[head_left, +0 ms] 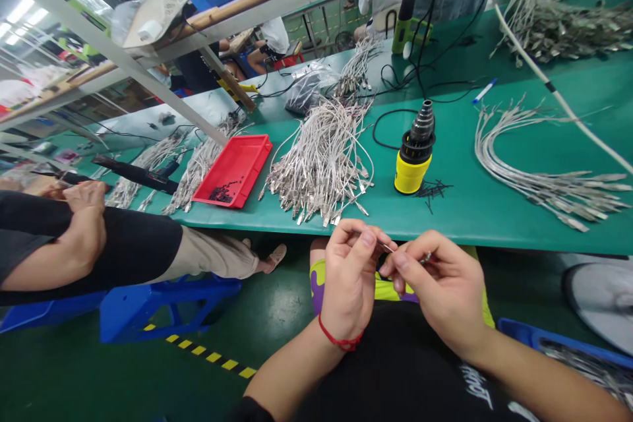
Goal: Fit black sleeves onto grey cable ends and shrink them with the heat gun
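Observation:
Just in front of the table edge, my left hand (352, 277) and my right hand (438, 283) are close together, both closed in a pinch. Between their fingertips runs a thin cable (388, 248), mostly hidden by the fingers. A small metallic bit shows at my right fingers. Beyond my hands lies a big heap of grey USB cables (324, 151). A yellow heat gun (413, 168) stands nozzle up on the table, beside a few short black tubes (434, 191). To the right, a smaller bundle of cables (534, 171) is fanned out.
A red tray (257, 155) holds small black pieces. At left a co-worker's arm (82, 237) reaches to the green table (455, 217). More cables (568, 26) pile up at the back right, near a pen (484, 91). A blue stool (148, 310) stands below.

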Action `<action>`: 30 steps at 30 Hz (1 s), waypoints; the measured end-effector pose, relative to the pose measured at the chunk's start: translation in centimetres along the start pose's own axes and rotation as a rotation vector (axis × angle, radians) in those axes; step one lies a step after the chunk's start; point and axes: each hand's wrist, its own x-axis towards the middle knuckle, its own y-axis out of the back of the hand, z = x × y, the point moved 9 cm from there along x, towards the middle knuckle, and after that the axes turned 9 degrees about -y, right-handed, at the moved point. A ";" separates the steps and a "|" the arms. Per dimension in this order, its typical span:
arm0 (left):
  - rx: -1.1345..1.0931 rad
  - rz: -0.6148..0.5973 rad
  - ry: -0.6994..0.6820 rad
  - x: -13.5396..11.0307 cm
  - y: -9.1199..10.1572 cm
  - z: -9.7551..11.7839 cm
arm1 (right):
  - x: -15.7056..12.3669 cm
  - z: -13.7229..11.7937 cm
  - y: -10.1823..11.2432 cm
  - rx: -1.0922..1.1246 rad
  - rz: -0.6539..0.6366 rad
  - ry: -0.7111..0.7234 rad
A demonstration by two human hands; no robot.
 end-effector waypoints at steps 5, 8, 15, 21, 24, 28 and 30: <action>0.062 -0.013 -0.074 0.0 0.1 0.6 | 0.0 0.7 0.2 0.008 -0.027 0.082; 0.089 -0.050 -0.134 0.1 0.0 1.0 | -0.2 0.7 0.8 -0.040 0.005 0.187; 0.196 -0.131 -0.206 0.2 -0.3 1.0 | 0.3 1.4 1.1 0.022 0.059 0.158; 0.348 -0.155 -0.266 0.4 0.0 0.9 | 1.4 1.7 0.0 0.166 -0.026 0.002; 0.409 -0.141 -0.304 0.4 0.1 1.5 | 1.4 1.8 -0.3 0.190 -0.091 -0.038; 0.454 -0.116 -0.331 0.2 0.0 2.1 | 1.3 2.6 -0.2 0.129 -0.103 -0.078; 0.429 -0.099 -0.330 0.2 0.1 2.0 | 1.1 2.8 -0.4 0.112 -0.119 -0.087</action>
